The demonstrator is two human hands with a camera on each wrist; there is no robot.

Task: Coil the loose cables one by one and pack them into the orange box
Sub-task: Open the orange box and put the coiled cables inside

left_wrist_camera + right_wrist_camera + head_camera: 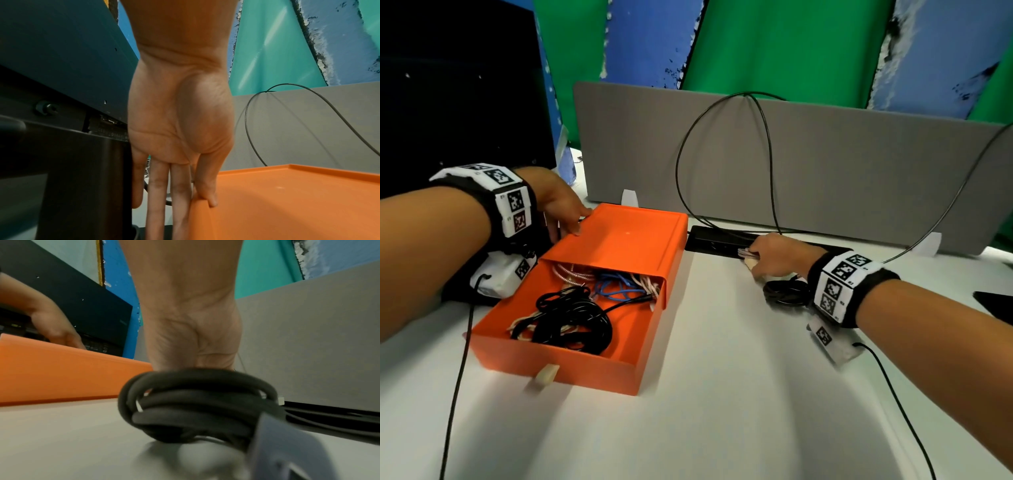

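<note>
Now you are steadying the box (619,236) with your left hand (558,205), fingers straight, thumb on its lid; your right hand (774,255), fingers curled, is gripping the coil (197,404) beside it. Lift the loops together, so none are slipping free.

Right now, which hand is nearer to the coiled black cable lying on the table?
The right hand: it sits directly over the coiled black cable, touching it. The left hand is across the orange box, thumb on its lid.
</note>
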